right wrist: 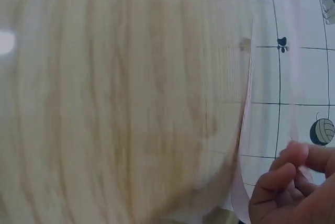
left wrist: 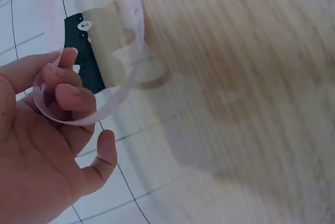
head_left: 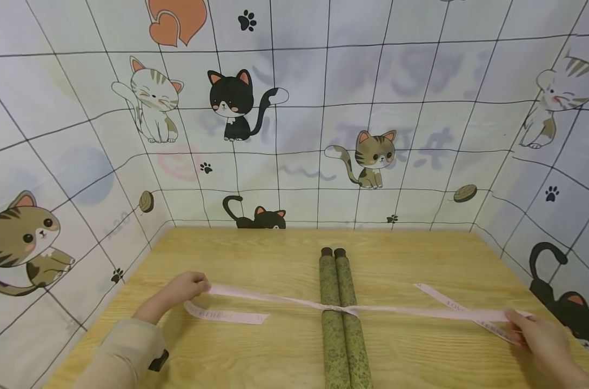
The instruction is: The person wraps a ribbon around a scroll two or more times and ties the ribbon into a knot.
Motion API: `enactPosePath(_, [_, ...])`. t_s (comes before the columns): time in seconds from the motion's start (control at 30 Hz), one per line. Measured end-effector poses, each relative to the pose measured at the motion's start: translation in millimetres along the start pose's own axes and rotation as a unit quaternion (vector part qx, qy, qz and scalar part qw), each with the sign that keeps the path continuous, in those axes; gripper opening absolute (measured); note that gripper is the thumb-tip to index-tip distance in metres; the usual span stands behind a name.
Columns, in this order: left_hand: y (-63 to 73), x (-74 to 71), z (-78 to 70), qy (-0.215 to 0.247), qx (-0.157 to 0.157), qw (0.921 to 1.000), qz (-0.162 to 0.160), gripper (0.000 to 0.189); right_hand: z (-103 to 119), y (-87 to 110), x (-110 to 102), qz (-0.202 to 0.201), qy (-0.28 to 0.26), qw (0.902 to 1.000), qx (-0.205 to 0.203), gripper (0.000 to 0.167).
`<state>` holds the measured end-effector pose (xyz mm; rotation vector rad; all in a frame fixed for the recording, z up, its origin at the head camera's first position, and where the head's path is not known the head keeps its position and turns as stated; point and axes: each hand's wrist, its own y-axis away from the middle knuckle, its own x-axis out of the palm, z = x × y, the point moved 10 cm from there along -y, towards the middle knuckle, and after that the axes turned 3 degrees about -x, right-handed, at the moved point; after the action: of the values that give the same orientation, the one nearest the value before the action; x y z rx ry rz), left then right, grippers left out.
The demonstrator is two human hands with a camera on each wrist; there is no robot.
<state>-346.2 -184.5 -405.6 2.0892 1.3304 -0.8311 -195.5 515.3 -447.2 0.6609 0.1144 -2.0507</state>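
Observation:
Two long green speckled rolls with dark end caps lie side by side on the table. A pink printed ribbon crosses round them and is knotted or crossed over their middle; which, I cannot tell. My left hand pinches the ribbon's left part between thumb and fingers, its tail trailing on the table. In the left wrist view the ribbon loops past the curled fingers. My right hand pinches the other part, stretched sideways, while a loose tail angles back across the table. Both hands stand well apart from the rolls.
The wooden table reaches back to a white wall covering with a grid and cartoon cats. Similar covering closes in the left and right sides. A dark object sits at my left sleeve's cuff.

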Motion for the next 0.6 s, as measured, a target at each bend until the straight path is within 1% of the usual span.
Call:
enactPosePath(0.07, [-1.0, 0.9, -3.6, -0.01, -0.008, 0.9999, -0.007, 0.019, 5, 2.2, -1, 0.01, 0.047, 0.9986, -0.022, 0.068])
enactPosePath(0.1, [-1.8, 1.2, -6.5, -0.021, -0.011, 0.9997, -0.011, 0.02, 9, 3.5, 1, 0.025, 0.075, 0.9962, -0.038, 0.075])
enactPosePath(0.13, [-2.7, 1.8, -9.7, -0.032, -0.015, 0.9993, -0.013, 0.023, 13, 5.3, 2, 0.037, 0.095, 0.9936, -0.048, 0.08])
enactPosePath(0.17, [-4.0, 3.2, -13.8, -0.046, -0.015, 0.9987, -0.016, 0.025, 18, 6.6, 6, 0.052, 0.104, 0.9916, -0.056, 0.081])
enactPosePath(0.2, [-5.7, 5.2, -19.5, -0.062, -0.01, 0.9979, -0.017, 0.029, 25, 8.9, 10, 0.064, 0.109, 0.9897, -0.068, 0.081])
enactPosePath(0.27, [-10.1, 13.1, -34.6, -0.083, 0.004, 0.9965, -0.013, 0.034, 46, 15.5, 23, 0.08, 0.127, 0.9814, -0.121, 0.072])
enactPosePath(0.33, [-15.6, 27.2, -51.8, -0.088, 0.022, 0.9959, 0.004, 0.036, 70, 26.7, 40, 0.081, 0.139, 0.9718, -0.172, 0.062])
enactPosePath(0.4, [-21.4, 46.0, -70.4, -0.073, 0.041, 0.996, 0.03, 0.037, 96, 41.9, 61, 0.077, 0.153, 0.9569, -0.235, 0.052])
enactPosePath(0.43, [-24.2, 56.3, -79.8, -0.059, 0.047, 0.9961, 0.047, 0.038, 109, 50.4, 72, 0.074, 0.162, 0.947, -0.267, 0.048])
enactPosePath(0.5, [-29.2, 76.2, -97.5, -0.039, 0.058, 0.9948, 0.074, 0.039, 132, 67.5, 96, 0.077, 0.182, 0.9289, -0.313, 0.039])
enactPosePath(0.57, [-33.4, 94.0, -113.9, -0.023, 0.065, 0.9928, 0.098, 0.041, 150, 83.3, 120, 0.085, 0.205, 0.9066, -0.359, 0.031])
enactPosePath(0.6, [-34.7, 101.7, -121.8, -0.02, 0.07, 0.9916, 0.107, 0.042, 158, 91.2, 131, 0.09, 0.222, 0.8934, -0.38, 0.029])
